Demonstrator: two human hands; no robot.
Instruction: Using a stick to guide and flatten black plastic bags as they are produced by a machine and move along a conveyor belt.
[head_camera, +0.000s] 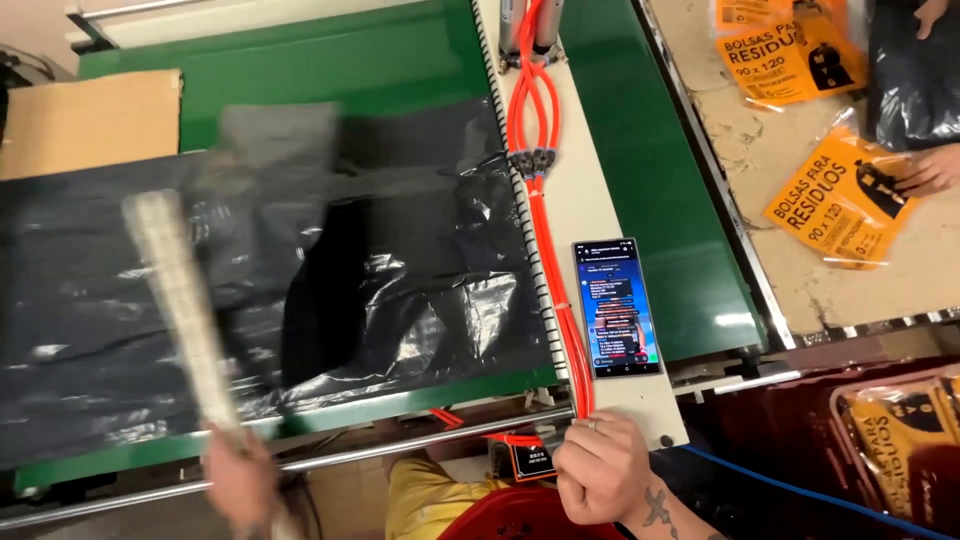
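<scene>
head view: left hand (240, 480) low at the near edge, blurred, fingers clamped round the bottom end of a long pale flat stick (185, 300). stick slants up and away over black plastic sheeting (400, 250), which lies spread flat on a green belt (400, 60) and covers most of it. brown cardboard (90, 120) at the far left, partly under the sheeting's edge. right hand (600, 470) rests on the near end of a pale strip of counter (600, 180) between two green belts, fingers curled together in a loose fist, a ring on one finger, a tattoo on the forearm; whether it grips anything cannot be told. just beyond that hand a phone (617, 307) lies face up, screen lit. orange cables (535, 120) run along the strip, just left of the phone. far right, on a worn counter (740, 130), orange printed packets (835, 195); another person's hand (930, 172) touches one.
</scene>
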